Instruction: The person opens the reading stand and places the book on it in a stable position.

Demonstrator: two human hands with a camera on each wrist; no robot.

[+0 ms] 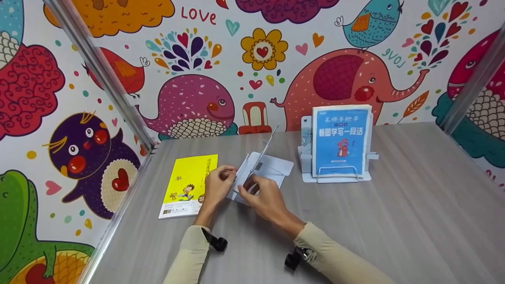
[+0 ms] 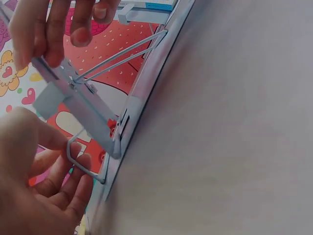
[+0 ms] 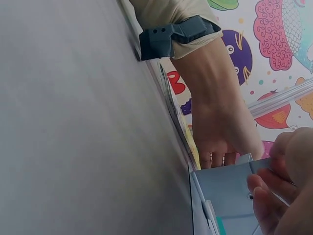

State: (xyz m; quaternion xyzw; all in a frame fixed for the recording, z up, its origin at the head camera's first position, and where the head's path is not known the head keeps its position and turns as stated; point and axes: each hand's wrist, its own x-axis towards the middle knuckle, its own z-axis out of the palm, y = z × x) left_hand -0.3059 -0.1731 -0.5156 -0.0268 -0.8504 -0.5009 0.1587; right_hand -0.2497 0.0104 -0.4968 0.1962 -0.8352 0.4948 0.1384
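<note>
A light grey metal book stand point(image 1: 276, 162) is on the table, partly unfolded, with its back panel tilted up from the base plate. My left hand point(image 1: 216, 186) is at its left side; in the left wrist view its thumb and fingers pinch the bent wire page holder point(image 2: 70, 152). Nearer the middle, my right hand point(image 1: 265, 197) grips the lower edge of the tilted panel point(image 2: 93, 115), beside a small bent tab point(image 2: 49, 100). A wire support point(image 2: 122, 53) runs between panel and base. The panel point(image 3: 224, 188) partly hides the left fingertips in the right wrist view.
A yellow book point(image 1: 188, 173) lies flat just left of the left hand. At the back right, a second stand point(image 1: 305, 157) holds a blue book point(image 1: 342, 138) upright. A patterned wall point(image 1: 260, 98) closes off the table's far side, with metal posts point(image 1: 106, 75) at the corners.
</note>
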